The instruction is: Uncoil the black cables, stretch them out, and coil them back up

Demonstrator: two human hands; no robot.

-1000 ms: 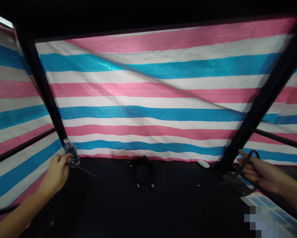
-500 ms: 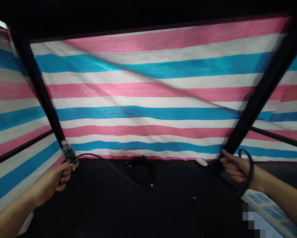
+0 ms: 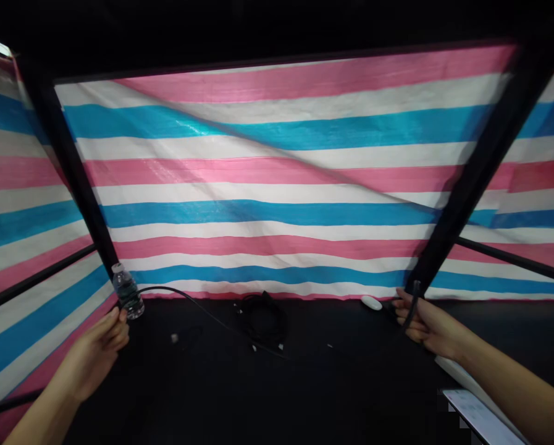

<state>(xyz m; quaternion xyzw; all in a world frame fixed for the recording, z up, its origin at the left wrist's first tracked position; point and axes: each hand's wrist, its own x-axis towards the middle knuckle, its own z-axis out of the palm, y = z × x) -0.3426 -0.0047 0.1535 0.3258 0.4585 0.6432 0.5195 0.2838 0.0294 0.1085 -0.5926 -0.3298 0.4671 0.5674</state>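
Observation:
My right hand [image 3: 425,321] is closed on a black cable [image 3: 413,309], a bent length of which stands up beside the fingers. At the left, my left hand [image 3: 101,346] is closed in a pinch next to a clear plastic water bottle [image 3: 128,293]. A thin black cable strand [image 3: 188,298] arcs from the bottle and left fingers toward the middle of the dark table; the pinched part is mostly hidden. A coiled black cable [image 3: 264,318] lies at the back middle, with light connector ends near it.
A white computer mouse [image 3: 372,303] sits by the right post. A phone with a lit screen [image 3: 480,411] and a white strip [image 3: 462,374] lie beneath my right forearm. Black frame posts and a striped sheet [image 3: 267,213] enclose the table [image 3: 258,402].
My right hand has moved left, and its cable loop has swung and looks narrower. The left hand has shifted slightly left and down. The strand reaches farther right; a small light connector shows at left.

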